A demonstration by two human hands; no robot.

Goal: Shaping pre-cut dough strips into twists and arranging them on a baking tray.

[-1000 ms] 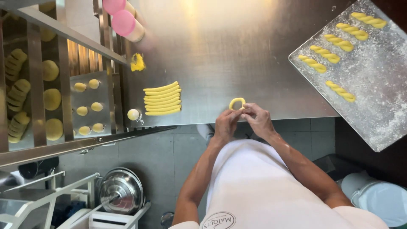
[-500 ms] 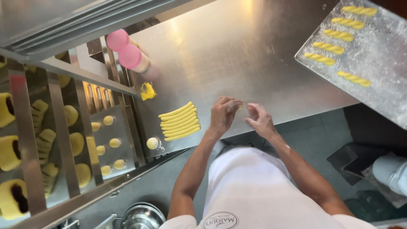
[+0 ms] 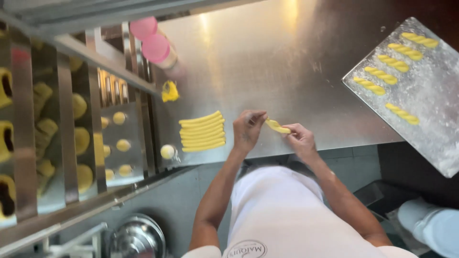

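My left hand (image 3: pixel 246 131) and my right hand (image 3: pixel 299 138) hold a short yellow twisted dough piece (image 3: pixel 277 126) between their fingertips, just above the steel worktop (image 3: pixel 267 62) near its front edge. The left hand pinches one end and the right hand the other. A row of several straight yellow dough ropes (image 3: pixel 203 131) lies side by side on the worktop, just left of my left hand. A small dough ball (image 3: pixel 167 152) sits further left at the edge.
A floured metal tray (image 3: pixel 430 119) at the right carries several twisted dough pieces (image 3: pixel 382 75). Two pink containers (image 3: pixel 150 40) and a yellow lump (image 3: pixel 169 91) stand at the back left. Metal racks (image 3: pixel 62 143) on the left hold more dough shapes.
The dough, a closed ring a second ago, is now a twisted stick held between both hands. The view has shifted, so the tray and racks sit elsewhere in frame.
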